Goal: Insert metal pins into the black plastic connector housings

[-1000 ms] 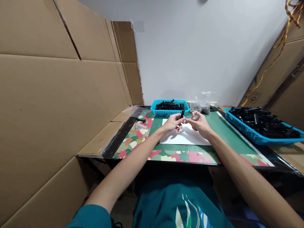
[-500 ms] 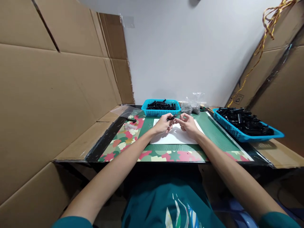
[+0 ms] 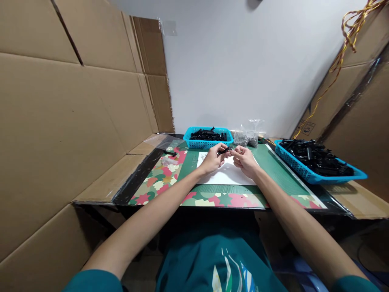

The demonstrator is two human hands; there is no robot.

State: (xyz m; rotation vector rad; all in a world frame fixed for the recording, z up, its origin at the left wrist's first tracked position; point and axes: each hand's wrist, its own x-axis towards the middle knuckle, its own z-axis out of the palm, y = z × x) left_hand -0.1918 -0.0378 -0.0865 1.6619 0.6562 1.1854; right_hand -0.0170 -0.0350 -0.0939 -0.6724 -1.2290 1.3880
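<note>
My left hand [image 3: 213, 159] is closed around a small black plastic part [image 3: 223, 151], which points toward the right. My right hand [image 3: 244, 160] is held close to the end of that part, with its thumb and forefinger pinched together. Whatever lies between those fingertips is too small to make out. Both hands are over a white sheet of paper [image 3: 226, 177] on the green mat. Small dark bits show on the sheet's far left corner, partly hidden by my left hand.
Behind the hands stands a blue basket [image 3: 208, 144] full of black parts; a second blue basket [image 3: 306, 172] is at the right. Clear bags [image 3: 247, 139] of small pieces sit by the wall. A black part [image 3: 170, 153] lies at left. Cardboard walls [image 3: 91, 105] flank the table.
The view has shifted slightly, so the scene sits a little further right. The black part has turned in my left hand, and my right fingers have drawn together into a pinch near its end.
</note>
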